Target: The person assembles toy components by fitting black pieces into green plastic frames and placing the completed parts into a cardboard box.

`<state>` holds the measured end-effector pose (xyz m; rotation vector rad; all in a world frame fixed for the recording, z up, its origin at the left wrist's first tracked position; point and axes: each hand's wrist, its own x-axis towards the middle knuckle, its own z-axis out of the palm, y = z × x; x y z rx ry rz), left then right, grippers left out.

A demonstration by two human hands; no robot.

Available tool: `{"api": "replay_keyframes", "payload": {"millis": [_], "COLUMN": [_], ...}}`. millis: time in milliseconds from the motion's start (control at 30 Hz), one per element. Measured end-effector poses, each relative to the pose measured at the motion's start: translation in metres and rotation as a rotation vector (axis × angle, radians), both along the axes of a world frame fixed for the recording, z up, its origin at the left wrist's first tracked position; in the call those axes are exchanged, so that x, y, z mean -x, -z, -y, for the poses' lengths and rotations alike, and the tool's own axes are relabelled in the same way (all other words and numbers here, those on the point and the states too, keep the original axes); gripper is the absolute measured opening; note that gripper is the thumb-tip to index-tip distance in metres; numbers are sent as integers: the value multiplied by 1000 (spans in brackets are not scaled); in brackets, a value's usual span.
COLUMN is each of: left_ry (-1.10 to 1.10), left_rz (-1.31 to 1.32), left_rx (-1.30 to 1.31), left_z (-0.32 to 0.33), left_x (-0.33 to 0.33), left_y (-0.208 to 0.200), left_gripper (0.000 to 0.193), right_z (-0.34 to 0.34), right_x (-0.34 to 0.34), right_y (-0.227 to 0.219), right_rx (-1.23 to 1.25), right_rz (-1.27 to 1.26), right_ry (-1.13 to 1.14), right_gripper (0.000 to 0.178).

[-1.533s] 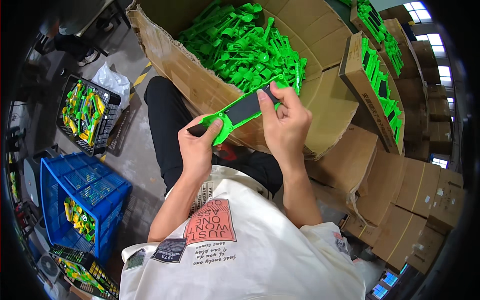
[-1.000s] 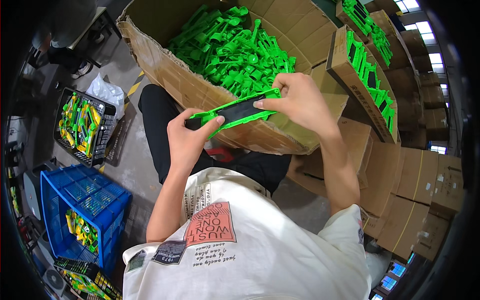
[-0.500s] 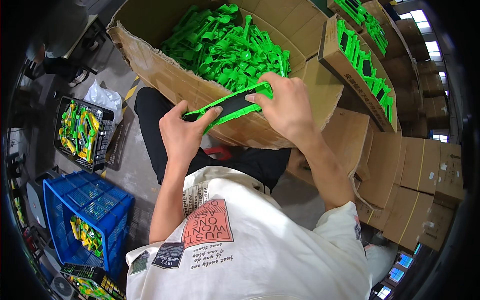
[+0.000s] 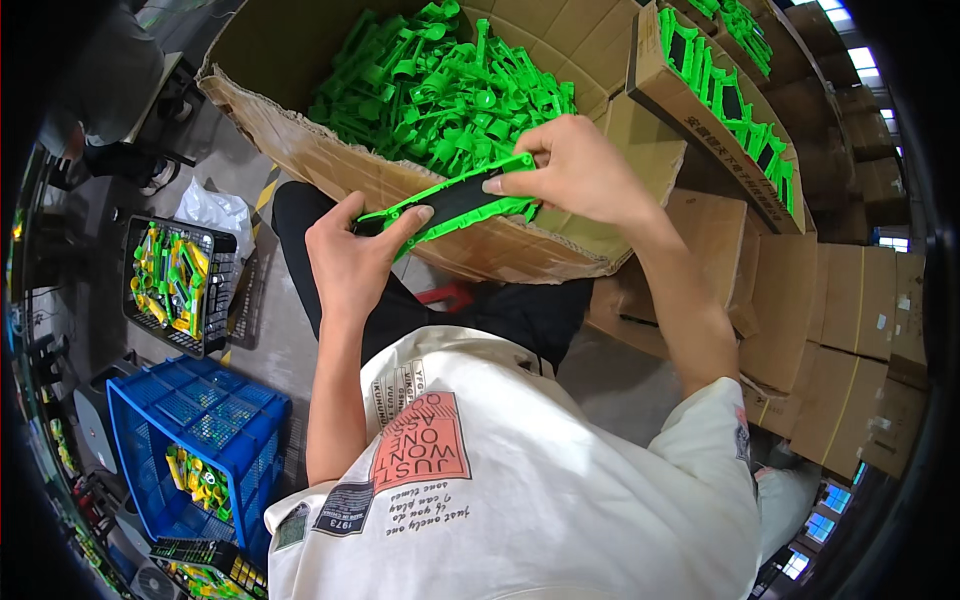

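Note:
A long bright-green plastic frame with a black strip along its middle (image 4: 452,206) is held between my hands, tilted up toward the right. My left hand (image 4: 352,250) pinches its lower left end, thumb on the black strip. At the upper right end my right hand (image 4: 575,172) grips it, with the thumb on the strip and the fingers behind the rim. Just beyond the piece stands a large open cardboard box (image 4: 290,125) with a torn edge. Inside that box lies a heap of green plastic parts (image 4: 440,90).
To the right a shallow carton (image 4: 720,150) holds a row of green frames with black strips. Stacked cartons (image 4: 850,300) stand farther right. On the left are a black crate (image 4: 215,300) of green and yellow parts, a blue crate (image 4: 200,400) and a white plastic bag (image 4: 215,210).
The green piece has turned slightly about its length. My right hand has shifted its grip at the upper right end. My left hand has moved a little left, and the view has shifted.

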<state>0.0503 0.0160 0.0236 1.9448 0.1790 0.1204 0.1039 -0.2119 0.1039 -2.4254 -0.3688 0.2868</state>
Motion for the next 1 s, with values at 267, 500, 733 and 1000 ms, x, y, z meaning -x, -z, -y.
{"api": "replay_keyframes", "payload": {"millis": [267,500,733,1000], "left_ry": [-1,3,122,129], "left_rz": [-35,-13,-160,-120], "left_rx": [-191,-224,-22,305], "left_z": [5,0,-7,-10], "left_x": [-1,-5,-9,1], "left_y": [-14,-9,-7,-14], "left_gripper": [56,57,51,20], "right_z": [-6,2,17,5], "right_x": [10,13,19,29], "right_y": [-13,-5,-12,-5], "right_rx": [135,146,153,233], "right_rz": [-37,83,-20,731], "right_ry": [4,-77,-207,-490], "right_gripper": [39,35,39,29]}}
